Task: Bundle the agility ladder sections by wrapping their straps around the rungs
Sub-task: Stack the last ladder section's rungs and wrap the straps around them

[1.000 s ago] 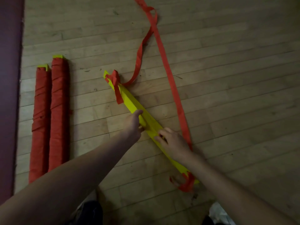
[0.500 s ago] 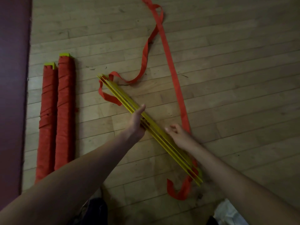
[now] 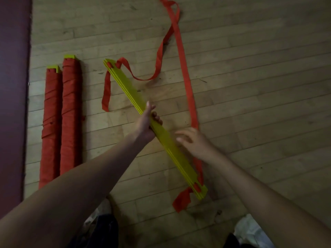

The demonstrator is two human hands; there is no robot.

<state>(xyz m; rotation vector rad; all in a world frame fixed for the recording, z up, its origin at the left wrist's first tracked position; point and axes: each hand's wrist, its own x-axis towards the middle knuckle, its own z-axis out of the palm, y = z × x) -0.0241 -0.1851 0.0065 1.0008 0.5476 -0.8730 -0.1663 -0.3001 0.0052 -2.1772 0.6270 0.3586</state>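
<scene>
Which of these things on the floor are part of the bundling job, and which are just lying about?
In the job: stack of yellow rungs, gripped by left hand; right hand, open; loose red straps; two wrapped bundles.
Lying about: maroon strip along the left edge; white object at the bottom edge.

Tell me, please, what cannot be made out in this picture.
Head view:
Red strap: far end cut off by top edge.
Right hand: blurred; touching the yellow rungs or not, unclear.
Two wrapped bundles: near ends hidden by the left forearm.
</scene>
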